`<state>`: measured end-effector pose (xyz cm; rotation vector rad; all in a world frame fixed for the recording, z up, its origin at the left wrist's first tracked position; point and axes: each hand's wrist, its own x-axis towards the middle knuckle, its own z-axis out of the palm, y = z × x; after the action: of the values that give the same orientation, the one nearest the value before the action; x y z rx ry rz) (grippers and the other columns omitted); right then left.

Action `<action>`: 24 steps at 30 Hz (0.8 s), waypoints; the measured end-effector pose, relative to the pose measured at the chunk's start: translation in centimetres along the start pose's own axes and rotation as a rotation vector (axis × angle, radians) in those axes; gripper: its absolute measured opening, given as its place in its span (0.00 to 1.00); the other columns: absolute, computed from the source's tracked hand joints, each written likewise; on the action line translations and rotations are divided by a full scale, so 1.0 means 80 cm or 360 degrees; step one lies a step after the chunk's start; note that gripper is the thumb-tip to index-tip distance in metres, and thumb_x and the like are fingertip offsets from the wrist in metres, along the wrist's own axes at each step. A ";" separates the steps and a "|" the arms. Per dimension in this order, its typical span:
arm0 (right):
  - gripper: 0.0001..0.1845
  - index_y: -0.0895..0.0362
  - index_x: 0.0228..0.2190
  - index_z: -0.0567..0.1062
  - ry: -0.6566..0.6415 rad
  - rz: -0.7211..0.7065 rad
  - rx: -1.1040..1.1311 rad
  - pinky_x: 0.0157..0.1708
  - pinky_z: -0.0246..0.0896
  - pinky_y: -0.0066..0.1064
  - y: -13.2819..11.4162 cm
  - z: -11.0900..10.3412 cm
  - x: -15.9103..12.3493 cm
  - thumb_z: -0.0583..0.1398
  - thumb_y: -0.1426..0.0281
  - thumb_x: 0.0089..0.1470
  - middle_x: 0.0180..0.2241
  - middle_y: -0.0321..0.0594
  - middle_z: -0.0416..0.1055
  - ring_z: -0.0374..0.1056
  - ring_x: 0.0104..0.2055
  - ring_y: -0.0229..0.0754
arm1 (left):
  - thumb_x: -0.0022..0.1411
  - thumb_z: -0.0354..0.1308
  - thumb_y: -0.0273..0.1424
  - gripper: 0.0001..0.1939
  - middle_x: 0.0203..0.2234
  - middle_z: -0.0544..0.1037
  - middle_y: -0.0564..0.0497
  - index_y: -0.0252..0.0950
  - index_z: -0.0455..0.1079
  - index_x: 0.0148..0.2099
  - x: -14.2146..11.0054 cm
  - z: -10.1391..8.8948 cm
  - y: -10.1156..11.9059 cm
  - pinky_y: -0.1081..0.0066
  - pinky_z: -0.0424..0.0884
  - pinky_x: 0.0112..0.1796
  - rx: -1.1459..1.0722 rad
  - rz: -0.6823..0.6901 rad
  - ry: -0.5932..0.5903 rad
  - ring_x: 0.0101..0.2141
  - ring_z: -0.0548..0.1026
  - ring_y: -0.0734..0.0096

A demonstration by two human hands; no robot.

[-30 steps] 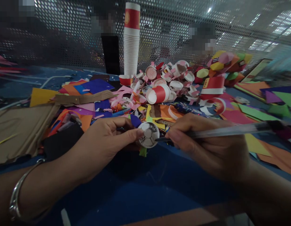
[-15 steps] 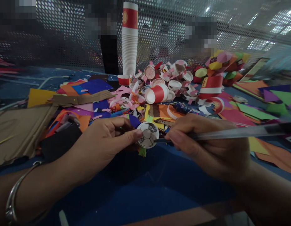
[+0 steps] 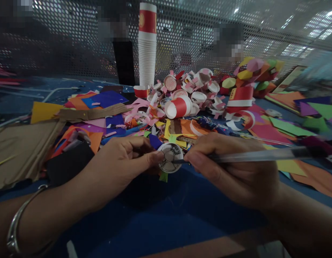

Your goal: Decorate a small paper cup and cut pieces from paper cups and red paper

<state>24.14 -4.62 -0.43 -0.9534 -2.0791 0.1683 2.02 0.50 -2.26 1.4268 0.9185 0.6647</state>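
Observation:
Between thumb and fingers, my left hand (image 3: 123,163) grips a small round white paper cup bottom (image 3: 169,166) that bears a black drawn pattern of a ring with spokes. A blue paper piece (image 3: 155,142) sticks up at its upper left, and a green fringed strip (image 3: 163,176) hangs below it. My right hand (image 3: 232,168) is closed around a clear-barrelled pen (image 3: 251,155). The pen's dark tip is at the inner part of the white disc; whether it touches cannot be made out. Fingers hide the disc's left edge.
Beyond my hands lies a heap of cut paper cup pieces (image 3: 199,96), with a tall stack of paper cups (image 3: 147,53) behind. Brown paper (image 3: 20,150) lies left, coloured sheets (image 3: 294,127) right. A perforated metal screen (image 3: 179,32) stands at the back of the blue table (image 3: 166,222).
The pen tip has moved left, from the disc's right edge to nearer its middle. The disc has shifted slightly down and right in my left hand's grip.

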 end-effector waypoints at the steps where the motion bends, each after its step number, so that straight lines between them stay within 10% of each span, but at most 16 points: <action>1: 0.08 0.54 0.30 0.73 -0.0010 0.0002 0.0002 0.23 0.63 0.28 0.000 0.000 0.000 0.61 0.74 0.63 0.25 0.35 0.75 0.68 0.22 0.35 | 0.61 0.69 0.40 0.11 0.34 0.85 0.50 0.37 0.80 0.37 0.000 0.000 0.000 0.73 0.78 0.38 -0.0011 -0.0002 -0.0009 0.36 0.83 0.65; 24: 0.07 0.54 0.31 0.72 -0.0104 -0.0029 0.0049 0.23 0.63 0.27 0.002 -0.002 -0.001 0.60 0.74 0.63 0.24 0.34 0.73 0.68 0.23 0.35 | 0.61 0.69 0.37 0.07 0.34 0.84 0.53 0.39 0.80 0.37 0.003 0.001 0.002 0.74 0.80 0.40 -0.0109 -0.0003 -0.0010 0.35 0.82 0.68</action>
<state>24.39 -4.55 -0.42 -0.9210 -2.1380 0.2240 2.27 0.67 -2.16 1.3662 0.8840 0.6841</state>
